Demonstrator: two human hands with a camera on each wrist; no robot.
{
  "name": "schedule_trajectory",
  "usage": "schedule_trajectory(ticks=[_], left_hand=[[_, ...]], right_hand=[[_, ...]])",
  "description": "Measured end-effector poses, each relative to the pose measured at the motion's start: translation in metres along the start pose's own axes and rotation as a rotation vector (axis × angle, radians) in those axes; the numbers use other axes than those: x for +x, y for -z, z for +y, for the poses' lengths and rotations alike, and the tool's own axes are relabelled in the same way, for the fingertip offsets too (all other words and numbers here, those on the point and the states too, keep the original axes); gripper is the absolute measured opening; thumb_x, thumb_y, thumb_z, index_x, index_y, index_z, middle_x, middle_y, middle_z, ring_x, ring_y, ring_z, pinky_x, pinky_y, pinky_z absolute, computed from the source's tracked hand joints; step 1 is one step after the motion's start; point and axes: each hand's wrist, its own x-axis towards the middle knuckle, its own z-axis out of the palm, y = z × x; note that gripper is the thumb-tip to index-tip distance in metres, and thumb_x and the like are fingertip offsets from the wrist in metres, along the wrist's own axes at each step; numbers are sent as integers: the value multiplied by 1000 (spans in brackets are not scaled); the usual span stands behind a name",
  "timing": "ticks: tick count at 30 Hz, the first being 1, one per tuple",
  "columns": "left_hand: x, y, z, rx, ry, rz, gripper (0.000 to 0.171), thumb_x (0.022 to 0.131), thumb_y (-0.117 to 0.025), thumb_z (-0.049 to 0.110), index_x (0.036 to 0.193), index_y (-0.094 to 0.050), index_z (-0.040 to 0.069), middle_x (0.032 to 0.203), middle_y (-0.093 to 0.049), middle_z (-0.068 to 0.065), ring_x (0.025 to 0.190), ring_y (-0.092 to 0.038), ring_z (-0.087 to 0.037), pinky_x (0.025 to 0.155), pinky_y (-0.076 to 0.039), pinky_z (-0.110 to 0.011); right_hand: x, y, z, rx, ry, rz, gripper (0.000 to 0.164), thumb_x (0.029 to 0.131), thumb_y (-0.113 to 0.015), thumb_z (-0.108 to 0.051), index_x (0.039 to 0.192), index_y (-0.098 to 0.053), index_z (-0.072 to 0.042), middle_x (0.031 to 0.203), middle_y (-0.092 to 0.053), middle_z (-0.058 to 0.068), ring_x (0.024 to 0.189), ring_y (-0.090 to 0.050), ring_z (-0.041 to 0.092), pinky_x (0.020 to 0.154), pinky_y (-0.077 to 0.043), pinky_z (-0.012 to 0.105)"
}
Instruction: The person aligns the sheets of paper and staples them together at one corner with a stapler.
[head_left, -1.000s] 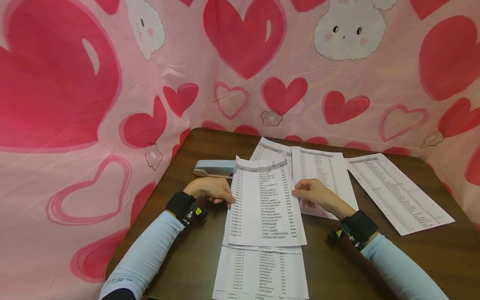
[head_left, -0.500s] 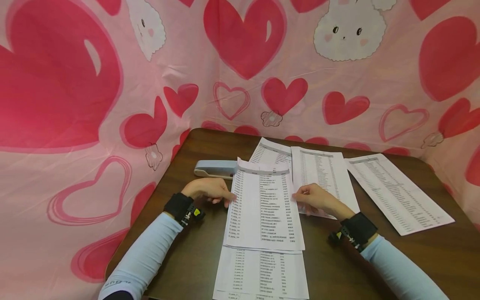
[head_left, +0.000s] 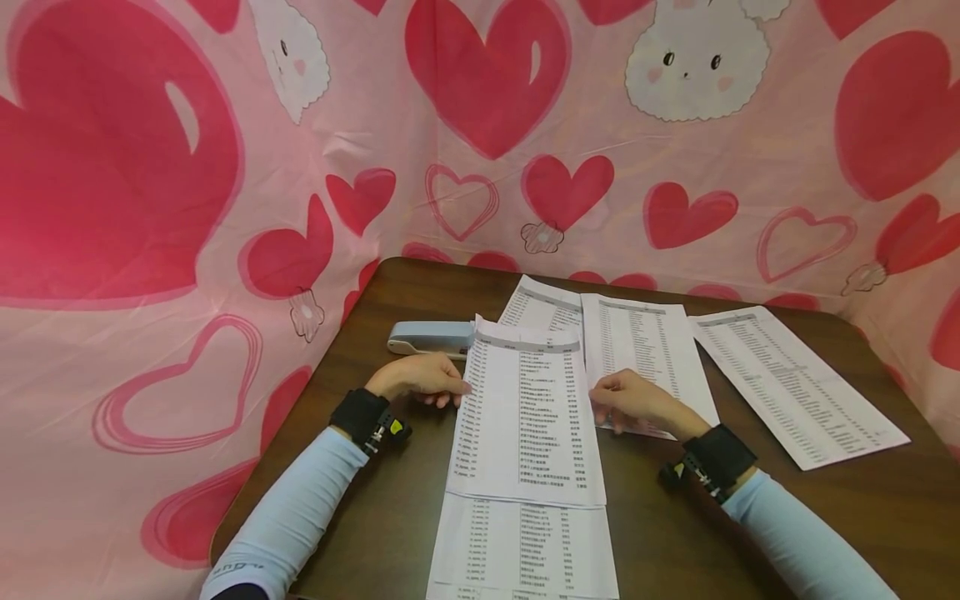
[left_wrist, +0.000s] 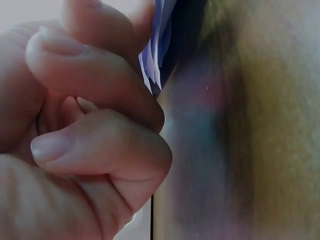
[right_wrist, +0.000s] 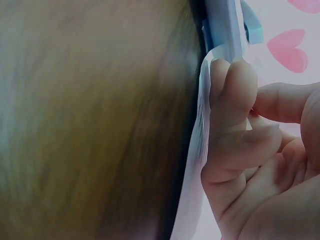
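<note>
Several printed sheets of paper [head_left: 517, 417], loosely stacked, slant up in front of me between my two hands. My left hand [head_left: 425, 379] holds them at their left edge, thumb on the front sheet, other fingers curled. White paper edges [left_wrist: 154, 60] show beside those fingers in the left wrist view. At the opposite edge, my right hand [head_left: 633, 400] pinches the sheets between thumb and bent fingers. The right wrist view shows the stack [right_wrist: 227, 30] right at the fingertips. Another printed sheet [head_left: 525, 542] lies below them, toward the table's front edge.
A light blue stapler [head_left: 427, 335] lies behind my left hand, partly covered by the held sheets. More printed papers rest on the brown table [head_left: 360, 517]: one at the back [head_left: 536, 298], one behind my right hand [head_left: 637, 325], one farther right [head_left: 798, 387]. A pink heart-patterned cloth [head_left: 480, 200] hangs behind.
The held sheets have slid down a little between my hands, and their lower edges now line up more closely. Both hands have stayed almost in place.
</note>
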Motion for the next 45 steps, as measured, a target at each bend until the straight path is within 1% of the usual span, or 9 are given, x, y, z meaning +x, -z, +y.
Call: schedule_trajectory(ticks=[4,7,16,19,24,30,34,39,45], left_hand=[[1,0,3,6,-20,-5,36,95,-62,33,74,-72,5,53,-55,1,43,-43,-11,41,-29,-23],[3,-1,5,11,-22,-2,36,95,-62,32,74,-71,6,53,-55,1,43,-43,-11,41,-30,-23],[11,-7,11,33,-33,29,34,95,-62,30,70,-70,8,53,-55,2,43,-44,-10,42,-31,-22],[9,-7,11,29,-41,5,34,95,-63,30,71,-71,7,52,-56,2,42,-44,-10,41,-30,-22],[2,-6,12,-2,-95,-83,33,94,-64,27,75,-74,2,53,-60,-1,41,-45,-12,41,-33,-23],[-8,-7,16,-7,-98,-191,32,93,-66,26,77,-75,1,55,-63,-3,40,-47,-11,42,-38,-22],[-11,-9,17,16,-90,-232,32,93,-67,27,78,-76,0,54,-63,-2,39,-48,-8,41,-38,-21],[-11,-9,17,105,-58,-254,38,93,-66,33,71,-75,3,48,-56,2,37,-44,-6,39,-35,-20],[-9,-5,22,142,-90,-197,46,94,-63,41,68,-74,6,49,-55,0,38,-44,-9,39,-34,-21]], right_hand=[[-1,0,-2,44,5,-23,32,101,-52,-25,104,-67,3,70,-67,6,48,-55,13,41,-34,20],[-1,1,-2,59,19,-1,36,102,-52,-29,106,-67,3,69,-65,5,48,-54,12,43,-36,20],[0,0,1,-23,33,67,26,97,-61,-27,93,-67,-2,65,-60,3,47,-48,13,41,-32,22],[-3,0,1,0,19,49,26,97,-61,-26,91,-66,-2,65,-60,3,47,-48,13,41,-33,21],[-8,-2,0,63,3,-15,27,97,-61,-26,90,-64,0,67,-61,4,48,-50,13,43,-34,20],[-16,-6,-2,-86,46,-33,30,97,-61,-28,81,-63,-2,63,-60,2,46,-51,13,40,-32,21],[-20,-9,0,-120,49,-41,30,96,-61,-28,79,-63,-4,61,-61,2,45,-51,12,40,-32,22],[-24,-12,3,-118,53,-63,31,96,-61,-28,79,-64,-3,62,-62,5,45,-52,13,40,-33,22],[-24,-9,6,-146,60,-49,31,96,-61,-30,79,-65,-5,61,-61,3,44,-51,12,40,-35,23]])
